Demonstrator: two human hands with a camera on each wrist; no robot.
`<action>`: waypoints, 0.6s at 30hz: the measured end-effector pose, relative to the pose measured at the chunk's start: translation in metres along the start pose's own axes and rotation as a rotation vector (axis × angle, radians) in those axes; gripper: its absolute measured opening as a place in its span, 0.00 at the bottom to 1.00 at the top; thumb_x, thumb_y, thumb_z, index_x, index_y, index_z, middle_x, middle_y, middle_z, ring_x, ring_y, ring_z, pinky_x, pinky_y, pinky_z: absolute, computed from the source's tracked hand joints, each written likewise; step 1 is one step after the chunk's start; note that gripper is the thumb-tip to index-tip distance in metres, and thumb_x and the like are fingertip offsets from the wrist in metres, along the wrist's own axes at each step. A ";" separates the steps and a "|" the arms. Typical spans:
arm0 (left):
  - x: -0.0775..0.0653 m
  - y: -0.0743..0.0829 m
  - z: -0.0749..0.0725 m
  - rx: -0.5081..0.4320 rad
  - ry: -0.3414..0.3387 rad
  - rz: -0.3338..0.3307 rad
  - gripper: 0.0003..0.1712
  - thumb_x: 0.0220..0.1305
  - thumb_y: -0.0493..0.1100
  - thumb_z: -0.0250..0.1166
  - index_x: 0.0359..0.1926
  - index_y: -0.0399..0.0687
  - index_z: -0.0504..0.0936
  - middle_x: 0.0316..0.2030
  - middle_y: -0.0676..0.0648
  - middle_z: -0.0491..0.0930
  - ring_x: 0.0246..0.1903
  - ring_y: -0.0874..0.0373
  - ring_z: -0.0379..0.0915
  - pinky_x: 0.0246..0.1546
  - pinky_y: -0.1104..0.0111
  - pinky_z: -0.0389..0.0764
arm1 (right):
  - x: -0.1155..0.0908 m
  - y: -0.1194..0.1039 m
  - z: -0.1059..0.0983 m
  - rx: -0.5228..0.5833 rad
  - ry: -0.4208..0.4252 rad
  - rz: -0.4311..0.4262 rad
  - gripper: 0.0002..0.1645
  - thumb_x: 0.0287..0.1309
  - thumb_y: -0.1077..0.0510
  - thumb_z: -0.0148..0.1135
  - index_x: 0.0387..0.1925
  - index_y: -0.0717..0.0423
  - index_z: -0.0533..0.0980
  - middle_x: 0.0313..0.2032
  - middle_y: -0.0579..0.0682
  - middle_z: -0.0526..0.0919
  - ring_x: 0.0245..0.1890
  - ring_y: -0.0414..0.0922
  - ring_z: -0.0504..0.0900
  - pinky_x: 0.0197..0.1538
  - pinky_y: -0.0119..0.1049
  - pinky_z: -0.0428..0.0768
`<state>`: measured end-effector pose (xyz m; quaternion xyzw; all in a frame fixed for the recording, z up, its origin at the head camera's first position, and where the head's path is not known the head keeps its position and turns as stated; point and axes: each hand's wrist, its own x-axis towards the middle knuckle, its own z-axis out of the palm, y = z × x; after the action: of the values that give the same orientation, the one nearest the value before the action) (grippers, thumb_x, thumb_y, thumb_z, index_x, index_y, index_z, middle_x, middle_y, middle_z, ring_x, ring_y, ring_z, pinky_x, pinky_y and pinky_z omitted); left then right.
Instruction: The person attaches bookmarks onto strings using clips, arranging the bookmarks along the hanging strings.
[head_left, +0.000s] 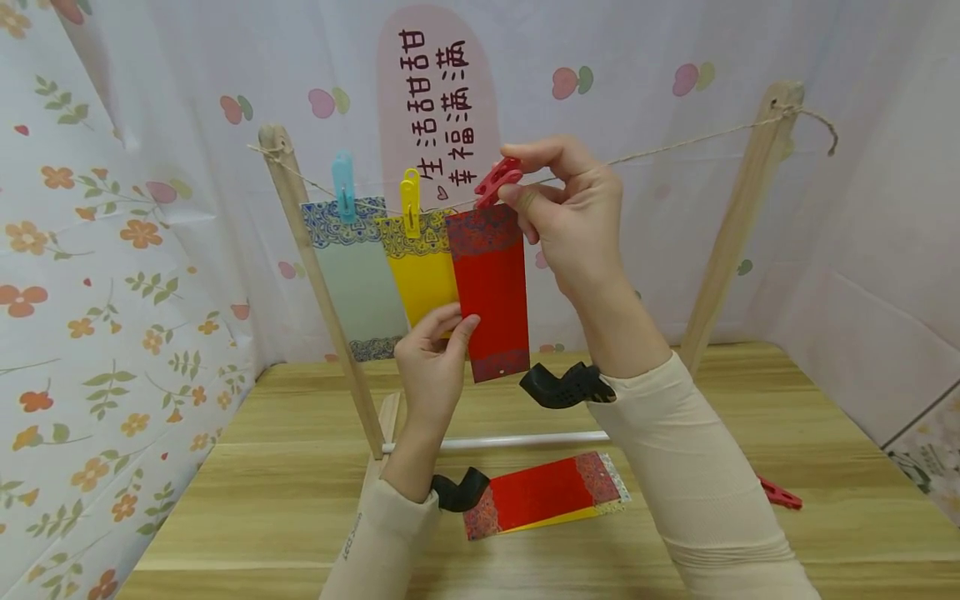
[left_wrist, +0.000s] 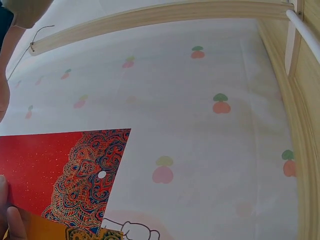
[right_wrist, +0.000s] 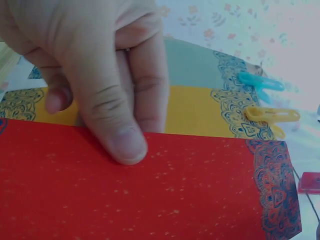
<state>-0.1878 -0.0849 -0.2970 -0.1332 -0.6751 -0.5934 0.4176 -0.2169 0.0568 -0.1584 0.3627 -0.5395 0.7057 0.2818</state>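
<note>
My left hand (head_left: 435,367) pinches the left edge of a red card (head_left: 491,292) between thumb and fingers; the same grip, thumb in front, shows in the right wrist view. The card has patterned ends and hangs upright at the string (head_left: 675,143). At its top edge my right hand (head_left: 581,217) pinches a red clothespin (head_left: 498,182) by its handles. Whether the clothespin bites the card cannot be told. To the left, a yellow clothespin (head_left: 410,204) holds a yellow card (head_left: 423,279), and a blue clothespin (head_left: 343,187) holds a pale grey-green card (head_left: 360,292).
Wooden posts (head_left: 738,217) carry the string at both sides, with a white rod (head_left: 525,441) low between them. More patterned cards (head_left: 540,496) lie stacked on the wooden table (head_left: 247,500). Another red clothespin (head_left: 782,495) lies beside the right forearm.
</note>
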 end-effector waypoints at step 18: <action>0.002 0.002 0.003 -0.004 0.008 -0.029 0.10 0.59 0.34 0.71 0.41 0.31 0.86 0.36 0.35 0.88 0.30 0.69 0.80 0.32 0.79 0.80 | 0.007 -0.007 -0.001 -0.009 -0.057 0.154 0.14 0.56 0.75 0.65 0.43 0.62 0.85 0.29 0.51 0.78 0.09 0.43 0.58 0.16 0.28 0.63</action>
<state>-0.1891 -0.0821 -0.2943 -0.1223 -0.6740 -0.6013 0.4113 -0.2157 0.0597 -0.1486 0.3389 -0.5767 0.7123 0.2127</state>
